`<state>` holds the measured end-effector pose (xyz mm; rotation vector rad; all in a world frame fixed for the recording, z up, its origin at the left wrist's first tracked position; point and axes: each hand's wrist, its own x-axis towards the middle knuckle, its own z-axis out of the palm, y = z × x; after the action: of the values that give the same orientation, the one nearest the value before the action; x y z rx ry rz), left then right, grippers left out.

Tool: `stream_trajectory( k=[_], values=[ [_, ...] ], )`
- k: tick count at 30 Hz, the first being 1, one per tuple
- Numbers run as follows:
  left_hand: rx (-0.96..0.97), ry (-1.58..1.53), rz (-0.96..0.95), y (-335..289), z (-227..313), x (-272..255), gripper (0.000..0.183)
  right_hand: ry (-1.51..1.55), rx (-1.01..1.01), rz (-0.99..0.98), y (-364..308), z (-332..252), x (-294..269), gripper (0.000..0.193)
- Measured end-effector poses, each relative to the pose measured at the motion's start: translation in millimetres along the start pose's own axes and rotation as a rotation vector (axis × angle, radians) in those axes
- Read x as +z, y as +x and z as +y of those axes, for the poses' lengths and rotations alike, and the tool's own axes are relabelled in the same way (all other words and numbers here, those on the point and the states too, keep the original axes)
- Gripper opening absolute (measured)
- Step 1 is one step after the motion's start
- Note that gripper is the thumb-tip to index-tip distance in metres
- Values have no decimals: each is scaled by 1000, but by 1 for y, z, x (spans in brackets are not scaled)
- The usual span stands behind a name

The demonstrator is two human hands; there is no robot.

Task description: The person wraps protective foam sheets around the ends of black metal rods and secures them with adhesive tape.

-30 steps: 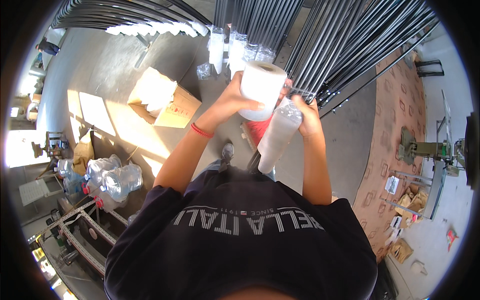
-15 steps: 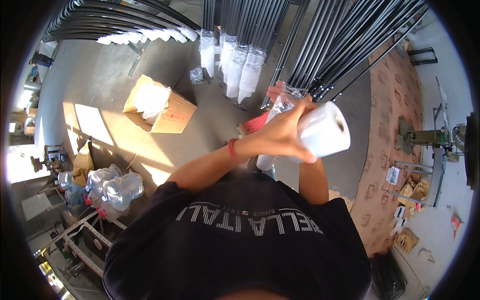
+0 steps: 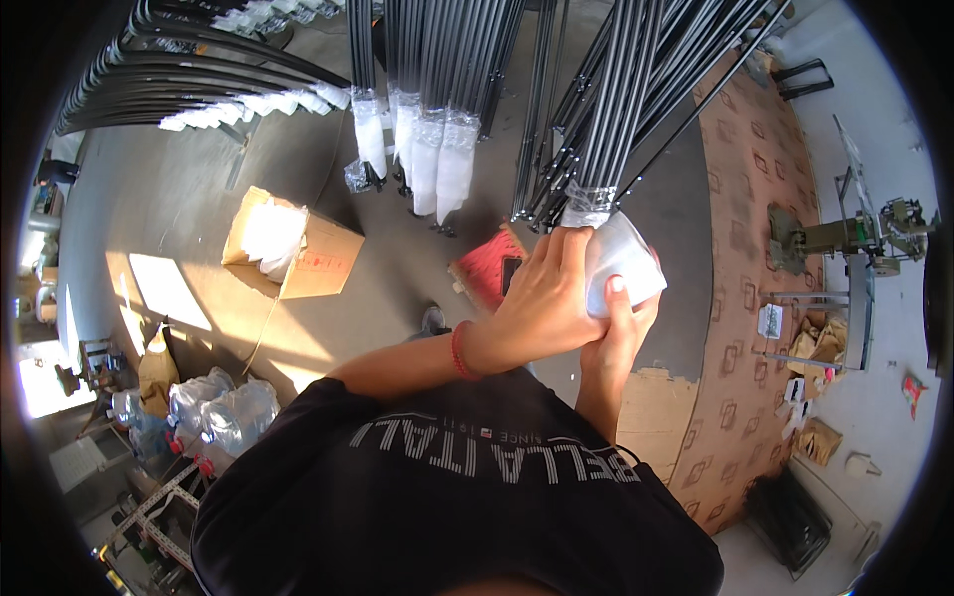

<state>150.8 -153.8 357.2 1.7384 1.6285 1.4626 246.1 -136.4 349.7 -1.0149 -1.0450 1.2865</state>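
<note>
We look down on both hands, pressed together at the foot of a bundle of black rods (image 3: 616,109). Our left hand (image 3: 542,303), red band at the wrist, lies flat across the front of a roll of clear film (image 3: 621,260), fingers spread and closed over it. Our right hand (image 3: 618,333) comes up from below, its thumb laid on the roll's white face, the rest of the fingers hidden behind the left hand. So both hands are clamped on the roll, touching one another.

The roll sits right against the lower end of the rod bundle, where a band of clear wrap (image 3: 588,204) already rings the rods just above our fingers. Whether the film runs unbroken from roll to bundle we cannot tell.

To the left, more rod bundles stand with their ends sleeved in clear plastic bags (image 3: 437,164). Further left, another row of rods (image 3: 199,79) curves across the floor, ends also wrapped in white. An open cardboard box (image 3: 298,243) holding white plastic sits on the concrete floor in a sunlit patch. A red brush-like thing (image 3: 487,268) lies on the floor just left of our hands. Packs of water bottles (image 3: 214,412) sit at lower left. A patterned brown mat (image 3: 755,248) runs down the right side.
</note>
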Motion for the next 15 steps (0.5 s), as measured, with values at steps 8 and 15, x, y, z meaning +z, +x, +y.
stream_trajectory(
  k=[8,15],
  values=[
    [-426,-868,-178,45,-96,28,37,320,144,16,27,2,-43,56],
    [-535,-1408,-349,34,-91,38,52,599,324,-126,94,53,-103,56]
  ],
)
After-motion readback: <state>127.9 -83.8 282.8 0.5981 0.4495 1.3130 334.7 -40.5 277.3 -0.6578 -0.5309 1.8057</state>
